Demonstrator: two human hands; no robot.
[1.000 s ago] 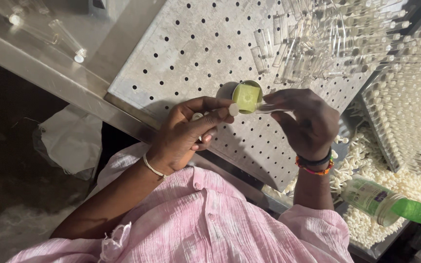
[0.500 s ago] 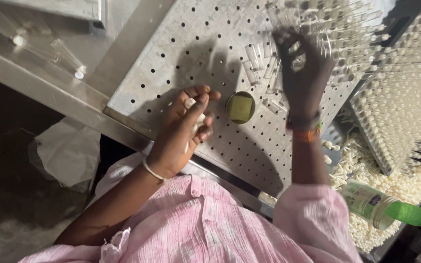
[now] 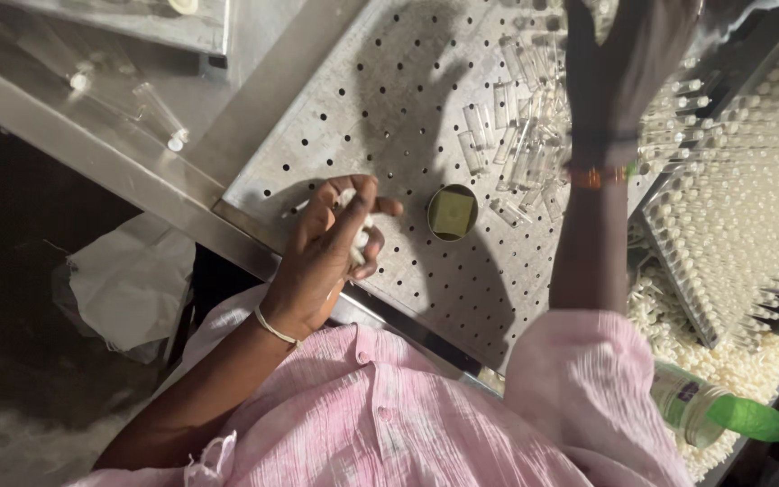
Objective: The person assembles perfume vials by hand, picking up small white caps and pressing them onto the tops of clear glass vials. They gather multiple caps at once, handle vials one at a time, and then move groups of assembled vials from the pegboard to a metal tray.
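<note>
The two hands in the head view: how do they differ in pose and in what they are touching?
The left hand is curled low on the perforated metal plate, fingers pinching a small white wad; the right hand is stretched far up, over the pile of clear tubes. The left hand sits beside the small round tin; the right is well above it. The left wrist wears a thin pale band, the right coloured bands. Both arms wear pink sleeves.

Matt perforated metal board (image 3: 407,117), clear glossy glass tubes (image 3: 516,135), soft white cotton wad (image 3: 353,225)
</note>
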